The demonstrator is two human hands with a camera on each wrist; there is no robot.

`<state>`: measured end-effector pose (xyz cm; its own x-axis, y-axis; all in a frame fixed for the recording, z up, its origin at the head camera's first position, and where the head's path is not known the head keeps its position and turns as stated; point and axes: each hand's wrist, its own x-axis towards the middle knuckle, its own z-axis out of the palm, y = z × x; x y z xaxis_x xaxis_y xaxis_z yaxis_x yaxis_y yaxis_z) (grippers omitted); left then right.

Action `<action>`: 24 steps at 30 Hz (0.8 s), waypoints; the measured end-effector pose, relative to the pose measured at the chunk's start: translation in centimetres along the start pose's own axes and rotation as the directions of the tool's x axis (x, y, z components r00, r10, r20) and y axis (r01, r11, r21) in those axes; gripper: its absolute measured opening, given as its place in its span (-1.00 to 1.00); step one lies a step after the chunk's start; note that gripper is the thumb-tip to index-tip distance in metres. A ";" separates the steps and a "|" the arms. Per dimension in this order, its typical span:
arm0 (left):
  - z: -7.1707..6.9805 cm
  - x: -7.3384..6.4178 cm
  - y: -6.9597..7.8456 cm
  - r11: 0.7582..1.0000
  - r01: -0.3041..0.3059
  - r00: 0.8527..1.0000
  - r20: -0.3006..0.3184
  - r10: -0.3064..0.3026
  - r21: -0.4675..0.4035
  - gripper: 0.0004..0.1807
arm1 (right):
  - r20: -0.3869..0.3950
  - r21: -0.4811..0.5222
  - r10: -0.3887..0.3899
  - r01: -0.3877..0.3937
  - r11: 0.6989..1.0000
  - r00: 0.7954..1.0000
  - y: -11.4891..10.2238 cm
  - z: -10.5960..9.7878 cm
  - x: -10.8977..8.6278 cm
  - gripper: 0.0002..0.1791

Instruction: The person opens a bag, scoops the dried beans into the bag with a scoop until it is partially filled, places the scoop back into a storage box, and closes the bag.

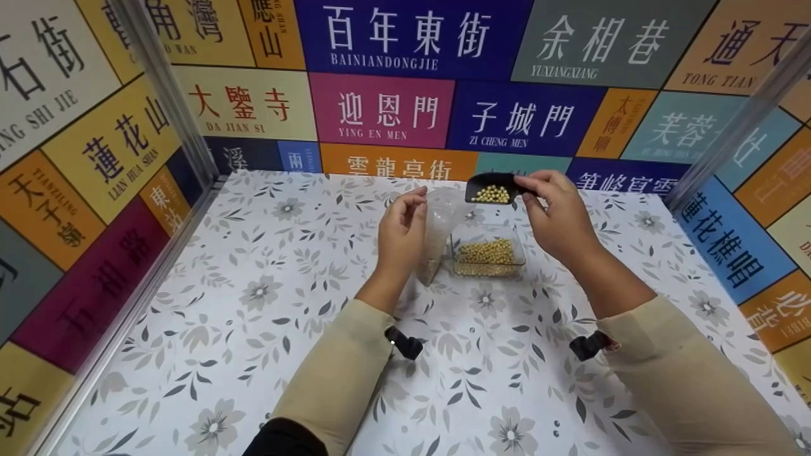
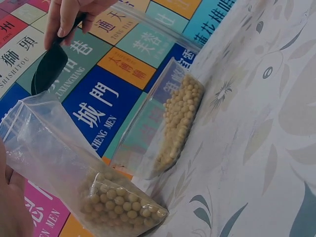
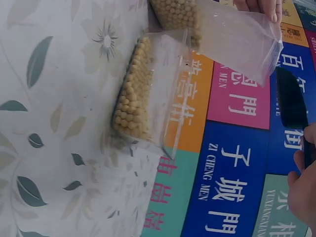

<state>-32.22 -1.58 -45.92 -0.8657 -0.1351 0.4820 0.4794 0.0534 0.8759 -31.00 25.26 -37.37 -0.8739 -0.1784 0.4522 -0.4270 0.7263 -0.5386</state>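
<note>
My left hand (image 1: 404,229) holds a clear plastic bag (image 2: 54,148) by its upper part, and soybeans (image 2: 118,202) fill the bag's bottom. With the fingers of my right hand (image 1: 561,212) I grip the handle of a small black scoop (image 1: 488,189), which carries a heap of soybeans. In the left wrist view the scoop's front edge is right at the bag's mouth. Below the scoop, a clear rectangular container (image 1: 486,273) stands on the table with more soybeans (image 3: 131,101) in it, just right of the bag.
A white tablecloth (image 1: 304,354) with grey flowers and leaves covers the table. Behind it rises a wall (image 1: 405,107) of coloured panels with Chinese lettering, and similar panels stand at both sides. Metal posts (image 1: 180,95) mark the corners.
</note>
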 end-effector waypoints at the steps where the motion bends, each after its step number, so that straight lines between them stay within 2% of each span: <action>1: 0.0 0.0 0.0 1.000 0.004 1.000 0.000 -0.004 -0.001 -0.86 | 0.000 -0.025 -0.024 0.024 0.999 1.000 -0.2 -0.1 0.1 -0.60; 8: 0.0 0.0 0.0 1.000 0.029 1.000 0.003 -0.029 0.010 -0.84 | -0.004 -0.144 -0.146 0.144 0.979 0.989 -0.8 -0.4 0.5 -0.63; 14: -0.1 0.0 0.0 0.999 0.045 0.999 0.005 -0.045 0.005 -0.86 | -0.025 -0.159 -0.209 0.203 0.966 0.978 -0.9 -0.3 0.4 -0.65; 18: -0.1 0.0 0.0 0.999 0.046 0.999 0.008 -0.046 -0.004 -0.86 | -0.038 -0.151 -0.208 0.201 0.968 0.977 -0.6 -0.3 0.1 -0.65; 24: 0.0 0.0 -0.2 0.999 -0.017 1.000 0.014 0.017 -0.031 -0.83 | -0.028 -0.108 -0.136 0.133 0.985 0.990 0.1 -0.7 -0.5 -0.63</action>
<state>-32.33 -1.63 -46.05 -0.8591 -0.1203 0.4974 0.4983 0.0249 0.8667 -30.45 25.91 -37.10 -0.8006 -0.2569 0.5414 -0.5116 0.7634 -0.3943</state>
